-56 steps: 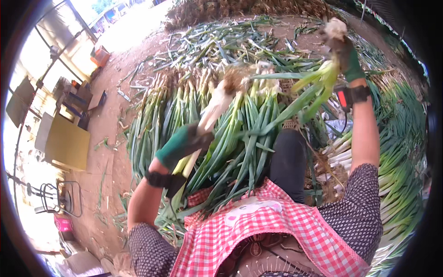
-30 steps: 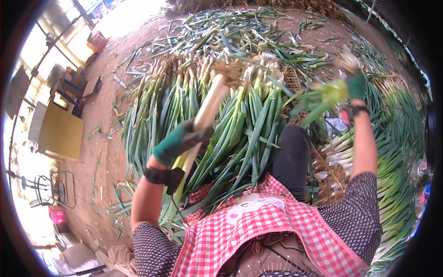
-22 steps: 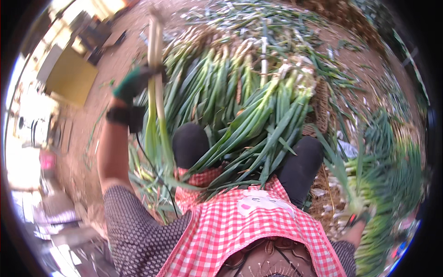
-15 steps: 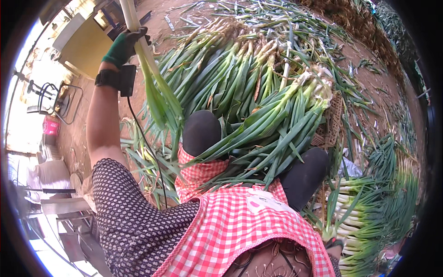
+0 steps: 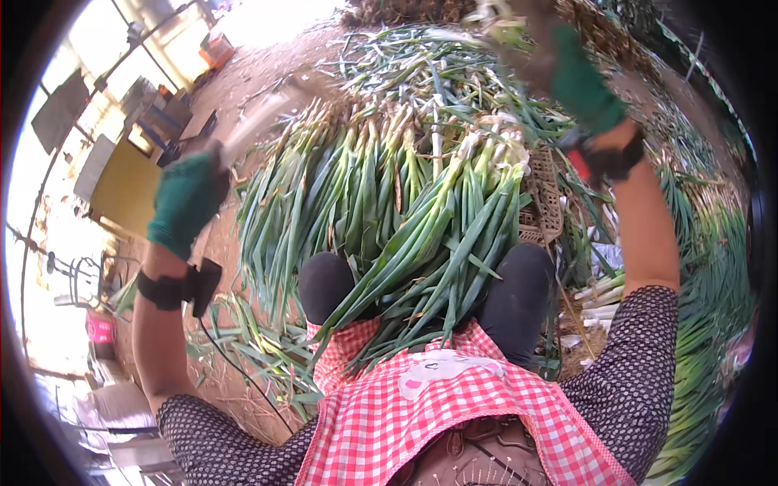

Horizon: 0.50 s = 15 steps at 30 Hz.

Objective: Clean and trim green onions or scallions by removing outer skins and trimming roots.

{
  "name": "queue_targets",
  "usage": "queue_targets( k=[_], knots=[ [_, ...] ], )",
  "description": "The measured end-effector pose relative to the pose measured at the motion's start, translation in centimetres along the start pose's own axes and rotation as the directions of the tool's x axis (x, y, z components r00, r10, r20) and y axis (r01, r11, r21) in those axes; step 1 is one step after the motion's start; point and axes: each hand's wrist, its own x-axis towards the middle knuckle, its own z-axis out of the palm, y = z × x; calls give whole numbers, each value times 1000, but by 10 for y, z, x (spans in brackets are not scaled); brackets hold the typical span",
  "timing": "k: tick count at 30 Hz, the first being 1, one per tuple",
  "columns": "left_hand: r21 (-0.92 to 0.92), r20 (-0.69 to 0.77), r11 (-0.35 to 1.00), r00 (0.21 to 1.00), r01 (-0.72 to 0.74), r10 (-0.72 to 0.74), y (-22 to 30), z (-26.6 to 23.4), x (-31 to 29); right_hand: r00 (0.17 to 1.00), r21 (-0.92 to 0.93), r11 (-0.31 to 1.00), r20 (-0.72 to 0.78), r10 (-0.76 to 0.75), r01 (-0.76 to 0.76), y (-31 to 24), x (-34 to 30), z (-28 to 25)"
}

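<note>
My left hand, in a green glove with dark fingers, is raised at the left and closed around a pale green onion stalk, which is smeared by motion. At the upper right my right hand, gloved the same way, is lifted far forward. Its fingers are blurred, and a pale, whitish-green strip shows beside them; whether they grip it I cannot tell. Between my hands a thick bundle of green onions lies across my lap and in front of my knees, roots pointing away from me.
Loose leaves and trimmings litter the ground beyond the bundle. A woven basket stands by my right knee. Rows of green onions lie at the right. A cable runs from my left wrist. A yellow panel stands at the left.
My right hand has come up from the lower right to the upper right. My left hand has moved down and toward me, the onion's leaves no longer hanging in front of the bundle.
</note>
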Motion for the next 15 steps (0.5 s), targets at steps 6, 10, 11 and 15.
queue_targets(
  k=[6,10,11,15],
  knots=[
    [-71,-16,862,865,-501,501,135,38,7,948,-14,969,209,-238,247,-130,-113,63],
    [-180,-283,559,586,-810,759,228,26,26,944,569,803,330,-26,-177,-91,-203,102],
    [-255,-419,428,498,-867,759,236,33,38,908,485,799,381,173,-355,-98,-210,93],
    [2,-204,557,545,-830,813,299,-29,71,872,235,842,67,484,-486,-94,-231,15]
  ],
)
